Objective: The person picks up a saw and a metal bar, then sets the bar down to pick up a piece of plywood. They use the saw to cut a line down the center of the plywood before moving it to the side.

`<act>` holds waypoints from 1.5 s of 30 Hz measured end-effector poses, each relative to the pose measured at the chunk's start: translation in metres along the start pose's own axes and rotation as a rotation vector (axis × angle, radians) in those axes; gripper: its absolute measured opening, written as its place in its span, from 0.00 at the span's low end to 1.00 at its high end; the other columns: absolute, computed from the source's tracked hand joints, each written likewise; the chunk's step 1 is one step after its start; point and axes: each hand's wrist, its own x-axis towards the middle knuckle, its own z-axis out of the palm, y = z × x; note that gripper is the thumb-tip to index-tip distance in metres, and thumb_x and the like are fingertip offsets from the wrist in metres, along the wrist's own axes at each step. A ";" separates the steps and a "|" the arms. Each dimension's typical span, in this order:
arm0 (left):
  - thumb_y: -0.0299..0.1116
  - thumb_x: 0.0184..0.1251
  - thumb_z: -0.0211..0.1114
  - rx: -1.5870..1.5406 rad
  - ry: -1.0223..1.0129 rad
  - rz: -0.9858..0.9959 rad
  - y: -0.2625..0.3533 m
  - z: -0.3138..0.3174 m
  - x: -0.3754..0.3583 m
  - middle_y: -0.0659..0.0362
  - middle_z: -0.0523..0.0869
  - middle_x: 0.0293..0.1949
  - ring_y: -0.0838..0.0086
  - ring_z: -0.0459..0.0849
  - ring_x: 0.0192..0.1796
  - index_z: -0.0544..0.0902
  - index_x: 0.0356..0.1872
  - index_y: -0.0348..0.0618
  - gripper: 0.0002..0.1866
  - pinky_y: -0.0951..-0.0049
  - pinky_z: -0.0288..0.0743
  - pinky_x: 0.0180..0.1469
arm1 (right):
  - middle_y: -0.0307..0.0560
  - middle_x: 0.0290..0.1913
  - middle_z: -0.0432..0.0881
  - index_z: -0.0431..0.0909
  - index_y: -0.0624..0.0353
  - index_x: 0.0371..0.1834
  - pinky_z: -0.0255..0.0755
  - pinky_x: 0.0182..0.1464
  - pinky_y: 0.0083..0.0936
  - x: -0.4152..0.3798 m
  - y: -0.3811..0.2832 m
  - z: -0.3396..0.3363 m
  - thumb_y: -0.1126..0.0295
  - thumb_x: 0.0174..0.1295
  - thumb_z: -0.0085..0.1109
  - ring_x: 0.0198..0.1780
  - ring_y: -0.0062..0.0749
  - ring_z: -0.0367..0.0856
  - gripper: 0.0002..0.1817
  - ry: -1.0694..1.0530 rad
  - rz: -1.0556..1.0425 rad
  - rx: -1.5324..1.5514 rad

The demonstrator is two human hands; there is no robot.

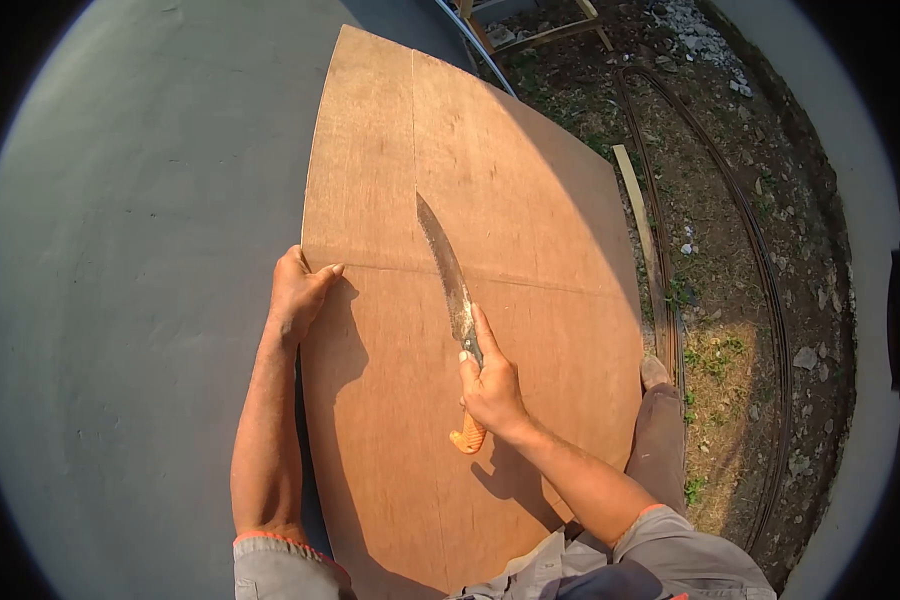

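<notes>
The right hand (495, 390) has its fingers closed around the handsaw (445, 260), with the index finger stretched forward along the base of the blade and the thumb on the near side. Behind these fingers the orange, textured grip (468, 433) ends in a hooked butt; ahead of them the long, slightly curved blade, toothed along its left edge, looks brown and stained, with paler patches near the handle. Its tip meets a thin dark line (414, 120) running up to the far edge of the wooden panel (510, 200).

The left hand (302, 290) grips the panel's left edge, thumb on top and fingers mostly hidden at the edge. The panel, reddish-brown and finely grained, spreads beneath the saw and to the right of the left fingers; a faint line crosses it from beside the left thumb. Beyond the right fingers, past the panel's right edge, lies a pale wood strip (630, 190).
</notes>
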 end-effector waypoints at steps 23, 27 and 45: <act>0.25 0.70 0.70 0.032 0.028 0.056 -0.009 -0.003 0.002 0.49 0.89 0.48 0.68 0.90 0.43 0.78 0.58 0.26 0.19 0.67 0.87 0.47 | 0.43 0.38 0.82 0.45 0.52 0.89 0.81 0.26 0.28 -0.026 0.012 0.002 0.76 0.75 0.46 0.20 0.22 0.75 0.40 0.017 -0.083 0.000; 0.26 0.71 0.70 -0.089 -0.048 -0.005 0.004 -0.001 0.000 0.46 0.89 0.49 0.66 0.91 0.46 0.78 0.55 0.28 0.17 0.65 0.88 0.48 | 0.40 0.29 0.76 0.47 0.54 0.89 0.79 0.24 0.28 0.080 -0.025 0.016 0.76 0.76 0.45 0.20 0.23 0.76 0.38 -0.082 0.161 -0.003; 0.29 0.74 0.69 0.014 0.037 -0.011 -0.007 0.000 0.004 0.51 0.89 0.45 0.71 0.89 0.44 0.80 0.54 0.29 0.15 0.67 0.85 0.47 | 0.41 0.35 0.79 0.48 0.50 0.89 0.80 0.24 0.29 -0.044 -0.001 -0.010 0.76 0.75 0.46 0.22 0.23 0.78 0.39 -0.005 0.076 0.015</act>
